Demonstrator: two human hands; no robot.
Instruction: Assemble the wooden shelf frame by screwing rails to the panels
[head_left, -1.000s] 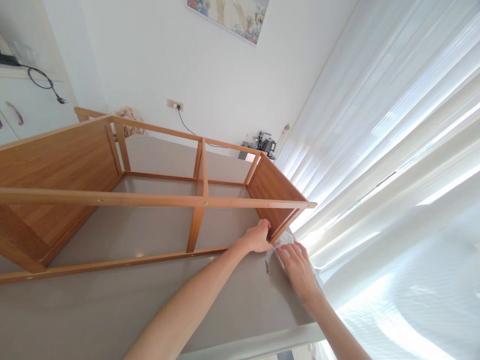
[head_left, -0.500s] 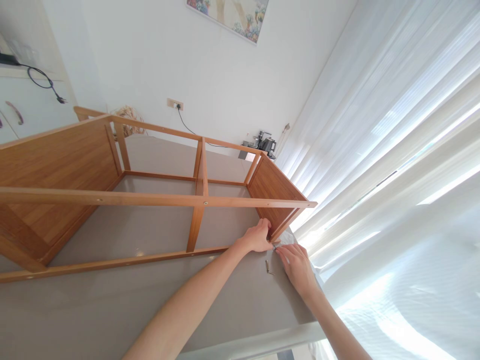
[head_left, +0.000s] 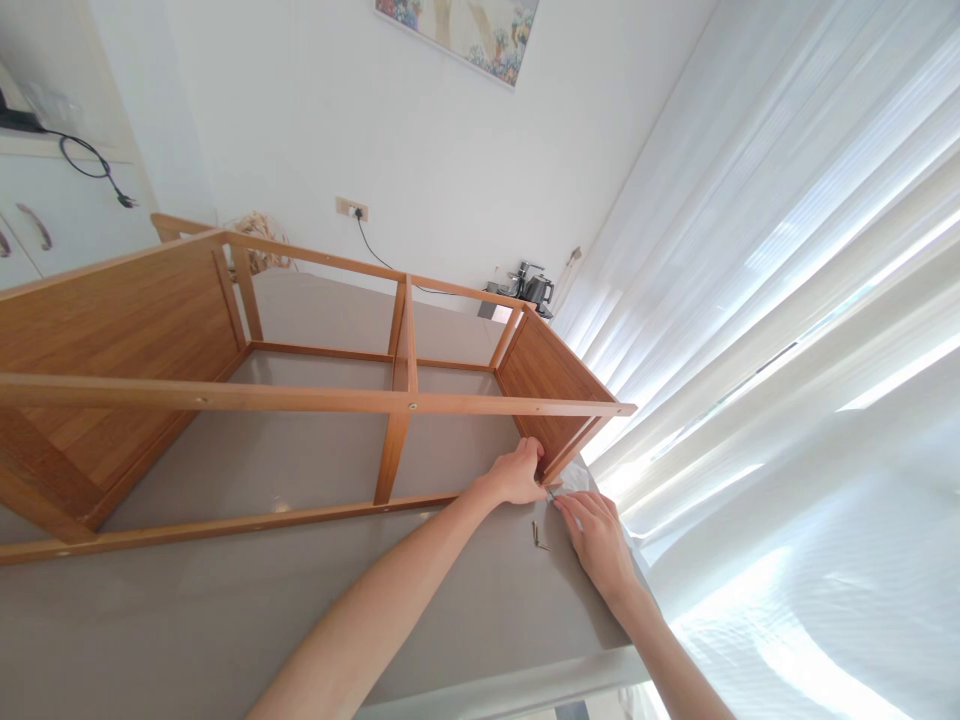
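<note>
A wooden shelf frame [head_left: 300, 396] lies on the grey tabletop, with slatted panels at both ends. My left hand [head_left: 517, 473] is closed around its near right lower corner, by the foot of the right end panel [head_left: 547, 375]. Right beside it, my right hand [head_left: 595, 525] pinches a thin, small metal piece [head_left: 553, 494] against that corner; its exact kind is too small to make out. A few loose screws [head_left: 535, 533] lie on the tabletop just below the two hands.
The grey table [head_left: 465, 600] ends close to my right forearm. White curtains [head_left: 750, 300] hang along the right. An electric kettle [head_left: 537, 290] stands beyond the frame, near a wall socket [head_left: 351, 209]. At the left is a white cabinet [head_left: 67, 215] with a black cable [head_left: 90, 165].
My right hand has shifted very slightly and turned a little at the corner. My left hand and the frame stay in place.
</note>
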